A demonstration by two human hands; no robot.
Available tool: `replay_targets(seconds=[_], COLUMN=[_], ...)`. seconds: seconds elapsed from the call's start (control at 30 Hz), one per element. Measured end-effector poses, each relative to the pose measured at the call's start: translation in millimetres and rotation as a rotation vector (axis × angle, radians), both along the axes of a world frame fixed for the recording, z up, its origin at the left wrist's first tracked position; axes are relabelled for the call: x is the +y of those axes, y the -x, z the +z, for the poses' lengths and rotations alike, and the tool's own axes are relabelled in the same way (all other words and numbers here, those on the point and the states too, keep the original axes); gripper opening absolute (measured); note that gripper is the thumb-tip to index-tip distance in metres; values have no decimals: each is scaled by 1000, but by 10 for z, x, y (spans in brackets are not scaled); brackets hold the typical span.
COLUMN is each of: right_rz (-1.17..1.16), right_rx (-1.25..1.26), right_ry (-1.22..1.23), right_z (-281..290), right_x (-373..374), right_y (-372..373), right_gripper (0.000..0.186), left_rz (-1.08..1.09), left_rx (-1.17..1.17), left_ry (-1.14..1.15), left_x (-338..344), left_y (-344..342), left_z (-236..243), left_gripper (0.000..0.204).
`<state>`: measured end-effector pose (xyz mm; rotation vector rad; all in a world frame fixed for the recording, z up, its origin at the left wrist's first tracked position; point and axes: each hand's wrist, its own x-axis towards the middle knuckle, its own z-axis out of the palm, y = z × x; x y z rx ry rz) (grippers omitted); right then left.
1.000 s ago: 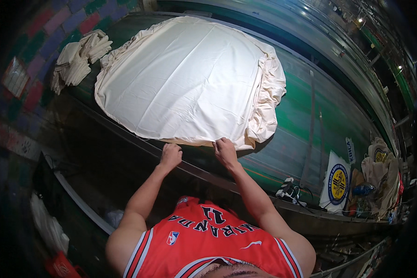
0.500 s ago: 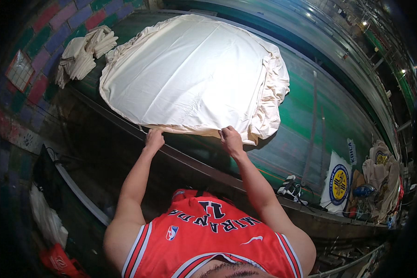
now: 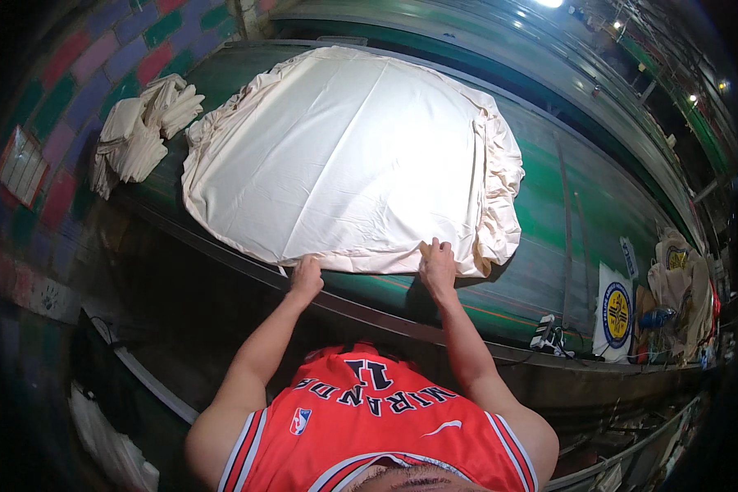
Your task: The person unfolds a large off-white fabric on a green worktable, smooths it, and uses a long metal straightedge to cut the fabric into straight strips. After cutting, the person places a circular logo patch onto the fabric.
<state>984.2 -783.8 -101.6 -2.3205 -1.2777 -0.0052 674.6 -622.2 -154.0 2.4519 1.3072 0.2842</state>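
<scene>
A large cream cloth [image 3: 344, 164] lies spread on a green table [image 3: 541, 221], its middle nearly flat with a few long creases. Its borders are bunched up, most thickly in the ruffled right side [image 3: 498, 189]. My left hand [image 3: 306, 279] is closed on the near edge, left of its middle, beside a short pale strip at the hem. Farther right on that same edge, near the ruffled corner, my right hand [image 3: 439, 264] pinches the fabric between thumb and fingers. Both arms reach forward, and the hem droops slightly between the hands.
A pile of folded cream cloths [image 3: 139, 131] sits at the table's far left, by a painted brick wall [image 3: 90, 90]. On the right are a power strip with cords [image 3: 545, 334], a white panel with a round emblem [image 3: 615, 312] and hanging cream fabric [image 3: 676, 279].
The view has shifted, and both hands with the cloth's near edge now appear lower and further right. Each hand still grips that edge.
</scene>
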Motion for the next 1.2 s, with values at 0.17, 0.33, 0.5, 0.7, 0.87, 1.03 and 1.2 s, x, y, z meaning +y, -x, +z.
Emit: replay_targets(seconds=[0.17,0.33,0.5,0.7,0.87,1.03,1.2], right_rz=[105,393,492,588,684,805,893], right_rx=[-9,202,208,157,30,-123,61], right_ry=[-233,-98,45,-57,-83,-53,149], right_z=[-45,-187,-148,-2,8,-2,154], right_x=[205,256,309,447,603,608,510], right_y=[723,1347,1644,1852,2037,2137,2383], right_gripper=[40,26,25,48,48,30,23], left_rz=[-41,-165,-279,-260,-368,-527,-347], left_rx=[13,-21,-39,-173,-93,80,-116], left_ry=[-223,-90,-76,47,386,515,399], left_x=[-18,124,74,-59,96,292,379], left_y=[18,39,165,493,805,1061,1038], left_z=[-9,89,292,583,755,810,735], left_gripper=[25,29,33,35,16,28,23])
